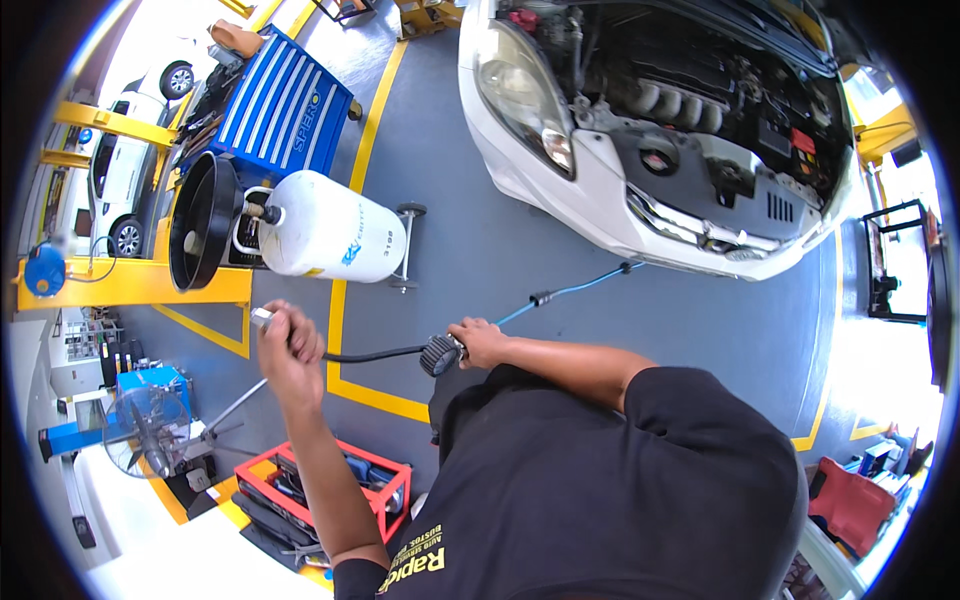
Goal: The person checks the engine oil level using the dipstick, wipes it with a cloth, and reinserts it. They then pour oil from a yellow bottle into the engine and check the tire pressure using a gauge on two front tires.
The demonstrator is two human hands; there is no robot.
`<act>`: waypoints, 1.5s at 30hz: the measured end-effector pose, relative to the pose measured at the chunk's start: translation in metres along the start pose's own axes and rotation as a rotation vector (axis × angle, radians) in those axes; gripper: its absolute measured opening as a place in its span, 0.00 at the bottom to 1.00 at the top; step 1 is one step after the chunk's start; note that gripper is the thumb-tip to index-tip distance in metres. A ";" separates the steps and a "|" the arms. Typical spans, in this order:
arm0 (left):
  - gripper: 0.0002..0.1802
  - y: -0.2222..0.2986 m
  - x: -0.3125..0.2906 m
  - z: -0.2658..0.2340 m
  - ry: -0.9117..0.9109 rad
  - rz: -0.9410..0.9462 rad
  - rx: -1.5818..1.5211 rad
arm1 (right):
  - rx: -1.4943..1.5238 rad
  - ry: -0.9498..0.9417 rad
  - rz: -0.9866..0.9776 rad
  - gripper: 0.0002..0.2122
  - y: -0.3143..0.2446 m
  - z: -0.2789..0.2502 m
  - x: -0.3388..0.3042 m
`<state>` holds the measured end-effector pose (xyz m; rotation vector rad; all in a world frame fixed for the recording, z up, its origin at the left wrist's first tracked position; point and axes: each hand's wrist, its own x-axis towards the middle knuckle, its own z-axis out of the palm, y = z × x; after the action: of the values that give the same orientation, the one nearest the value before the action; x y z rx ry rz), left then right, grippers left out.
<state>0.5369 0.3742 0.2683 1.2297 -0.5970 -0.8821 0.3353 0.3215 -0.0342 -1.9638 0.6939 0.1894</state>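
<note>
My left hand (pixel 290 350) is raised at the left, its fingers wrapped around the end of a black hose, from which a silvery metal air chuck (pixel 262 316) sticks out. That black hose (pixel 378 356) runs across to a round tire inflator gauge (pixel 439 355) with a dark ribbed rim. Close in front of my body, my right hand (pixel 481 343) is closed on the gauge's grip; the palm side is hidden. From behind that hand a blue air line (pixel 575 288) with a dark coupling (pixel 541 298) stretches toward the car's front bumper.
A white car (pixel 600 180) with its hood up stands ahead right. Ahead left are a wheeled white tank (pixel 335 228) with a black funnel bowl (pixel 205 222) and a blue tool cabinet (pixel 285 105). A red tool crate (pixel 392 498) and a fan (pixel 148 432) stand near left.
</note>
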 end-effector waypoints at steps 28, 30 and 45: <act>0.19 -0.301 0.949 0.090 -0.422 -0.870 0.538 | 0.482 0.620 0.499 0.38 0.220 -0.346 0.648; 0.20 -0.318 0.990 0.108 -0.553 -1.007 0.542 | 0.506 0.611 0.525 0.36 0.228 -0.365 0.656; 0.21 -0.585 1.231 0.158 -1.100 -1.310 0.796 | 0.615 0.596 0.997 0.27 0.253 -0.428 0.826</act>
<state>0.9388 -0.7895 -0.3377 1.7905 -1.0534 -2.6981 0.8082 -0.4508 -0.3641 -0.9346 1.8395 -0.0314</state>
